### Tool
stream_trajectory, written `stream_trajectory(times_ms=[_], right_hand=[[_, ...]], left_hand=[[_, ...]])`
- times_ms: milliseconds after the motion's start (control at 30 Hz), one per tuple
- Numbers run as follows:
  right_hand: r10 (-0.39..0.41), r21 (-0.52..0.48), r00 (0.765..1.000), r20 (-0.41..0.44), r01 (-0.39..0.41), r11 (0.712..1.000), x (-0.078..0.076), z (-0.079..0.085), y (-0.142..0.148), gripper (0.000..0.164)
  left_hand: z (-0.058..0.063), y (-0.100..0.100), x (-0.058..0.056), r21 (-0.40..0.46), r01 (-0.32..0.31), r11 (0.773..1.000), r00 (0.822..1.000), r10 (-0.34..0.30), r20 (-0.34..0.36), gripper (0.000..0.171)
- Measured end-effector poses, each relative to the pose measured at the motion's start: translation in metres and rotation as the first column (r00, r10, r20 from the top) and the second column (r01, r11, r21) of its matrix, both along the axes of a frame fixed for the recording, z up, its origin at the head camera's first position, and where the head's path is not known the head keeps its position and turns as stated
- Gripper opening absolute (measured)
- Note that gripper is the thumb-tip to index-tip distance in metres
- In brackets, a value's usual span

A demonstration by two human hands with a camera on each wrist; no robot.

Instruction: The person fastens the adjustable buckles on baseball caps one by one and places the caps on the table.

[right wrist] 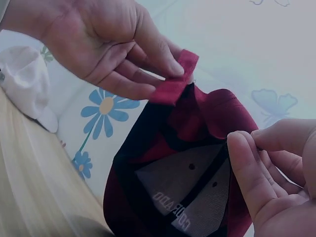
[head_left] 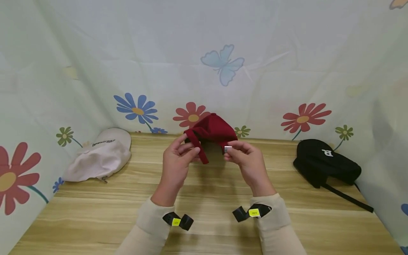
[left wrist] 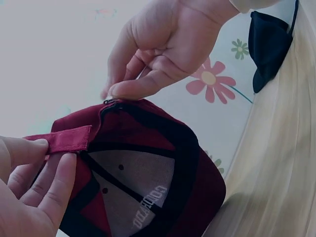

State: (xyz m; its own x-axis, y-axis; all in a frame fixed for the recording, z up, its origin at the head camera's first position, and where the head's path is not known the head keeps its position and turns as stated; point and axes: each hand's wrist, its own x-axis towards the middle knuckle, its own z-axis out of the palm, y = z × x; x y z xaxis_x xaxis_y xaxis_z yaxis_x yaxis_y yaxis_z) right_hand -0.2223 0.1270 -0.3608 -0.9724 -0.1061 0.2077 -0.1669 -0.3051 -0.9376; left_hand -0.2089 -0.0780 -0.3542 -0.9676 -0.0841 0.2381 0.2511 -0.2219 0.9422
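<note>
A dark red cap (head_left: 216, 129) is held up above the table between both hands, its back opening toward me. My left hand (head_left: 178, 159) pinches the cap's red strap (left wrist: 71, 139) between thumb and fingers; the strap's loose end sticks out past them. On the other side of the opening, my right hand (head_left: 247, 157) pinches the small metal buckle (head_left: 227, 149) at the cap's edge. Strap and buckle are apart. Inside the cap, a pale lining (left wrist: 138, 182) with stitched lettering shows in both wrist views.
At the left of the wooden table (head_left: 204, 212) lies a pale cap (head_left: 102, 156). A black cap (head_left: 325, 159) with a white letter and a long loose strap (head_left: 349, 198) lies at the right. A flower-patterned cloth (head_left: 178, 78) hangs behind.
</note>
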Motion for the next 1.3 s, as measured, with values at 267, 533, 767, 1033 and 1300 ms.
stream_trajectory(times_ms=[267,533,767,1033,1300], right_hand=[[0.037,-0.033,0.999,-0.024,-0.038,0.999,0.003,0.005,-0.006,0.023],[0.061,-0.076,0.998,-0.017,-0.062,0.995,0.008,0.006,-0.011,0.020],[0.080,-0.121,0.996,-0.033,-0.083,0.989,0.008,0.003,-0.017,0.018],[0.060,-0.133,0.998,-0.021,-0.062,0.989,0.010,0.001,-0.021,0.015],[0.065,-0.173,0.998,-0.007,-0.065,0.983,0.009,-0.002,-0.024,0.015]], left_hand=[[0.006,0.004,0.001,0.035,-0.026,0.999,1.000,0.026,-0.009,0.060],[0.009,0.010,-0.001,0.117,-0.044,0.992,0.998,0.050,-0.046,0.068],[0.010,0.014,0.000,0.136,-0.056,0.989,0.997,0.063,-0.043,0.076],[0.007,0.018,0.003,0.124,-0.066,0.990,0.995,0.074,-0.060,0.080],[0.006,0.021,0.007,0.134,-0.081,0.988,0.994,0.091,-0.067,0.085]])
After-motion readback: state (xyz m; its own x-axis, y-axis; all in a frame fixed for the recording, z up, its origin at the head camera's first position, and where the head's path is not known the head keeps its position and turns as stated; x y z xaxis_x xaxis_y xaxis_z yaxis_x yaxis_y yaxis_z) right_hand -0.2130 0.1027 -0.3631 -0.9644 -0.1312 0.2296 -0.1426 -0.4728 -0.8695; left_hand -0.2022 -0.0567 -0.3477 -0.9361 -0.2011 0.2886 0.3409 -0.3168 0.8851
